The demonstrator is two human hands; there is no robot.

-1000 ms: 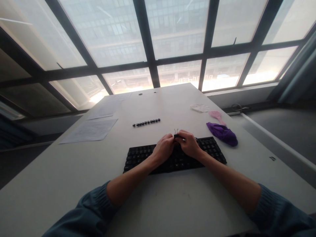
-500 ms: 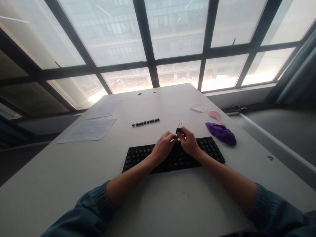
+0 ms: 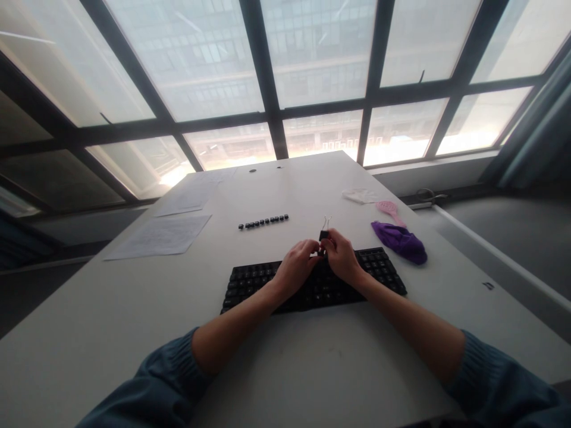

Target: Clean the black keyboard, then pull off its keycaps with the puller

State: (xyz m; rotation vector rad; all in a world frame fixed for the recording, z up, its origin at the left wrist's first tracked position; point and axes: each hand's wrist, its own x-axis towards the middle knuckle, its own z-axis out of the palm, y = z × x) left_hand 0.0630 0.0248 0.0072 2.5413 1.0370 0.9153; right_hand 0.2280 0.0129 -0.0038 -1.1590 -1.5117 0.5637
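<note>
A black keyboard (image 3: 250, 282) lies on the white table (image 3: 312, 368) in front of me. Both hands hover over its far edge, fingertips together. My right hand (image 3: 342, 258) pinches a small black binder clip (image 3: 324, 233) whose wire handles stick up. My left hand (image 3: 297, 266) is curled with its fingers closed against the clip's lower part; what its fingertips hold is too small to make out. A row of several loose black keycaps (image 3: 263, 222) sits on the table beyond the keyboard.
A purple cloth (image 3: 400, 241), a pink brush (image 3: 389, 209) and a crumpled white tissue (image 3: 359, 195) lie at the right. Paper sheets (image 3: 160, 235) lie at the left. Large windows stand behind the table's far edge.
The clip rose from the keyboard's far edge in my right hand, tilted, and now stands more upright. Both hands stayed close together over the keyboard.
</note>
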